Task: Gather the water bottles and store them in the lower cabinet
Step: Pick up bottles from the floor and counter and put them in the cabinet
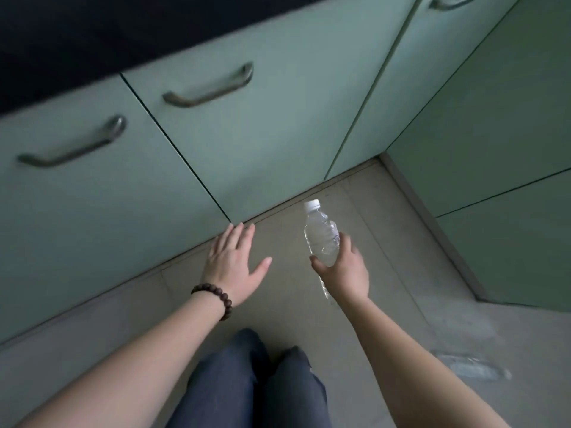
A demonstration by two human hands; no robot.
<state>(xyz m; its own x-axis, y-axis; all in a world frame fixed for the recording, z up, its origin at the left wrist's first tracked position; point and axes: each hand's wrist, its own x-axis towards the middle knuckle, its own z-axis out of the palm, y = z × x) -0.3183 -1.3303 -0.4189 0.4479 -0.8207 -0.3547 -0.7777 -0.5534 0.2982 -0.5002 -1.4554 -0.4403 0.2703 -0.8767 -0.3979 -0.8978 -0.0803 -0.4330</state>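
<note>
My right hand grips a clear plastic water bottle with a white cap, held above the floor with the cap pointing toward the cabinets. My left hand, a dark bead bracelet on its wrist, is flat with fingers spread and holds nothing. Its fingertips reach the bottom edge of the pale green lower cabinet doors, which are closed. A second clear bottle lies on its side on the floor at the lower right.
The cabinet doors carry curved metal handles. More green cabinet fronts form a corner on the right. The floor is beige tile. My knees in dark trousers are at the bottom centre.
</note>
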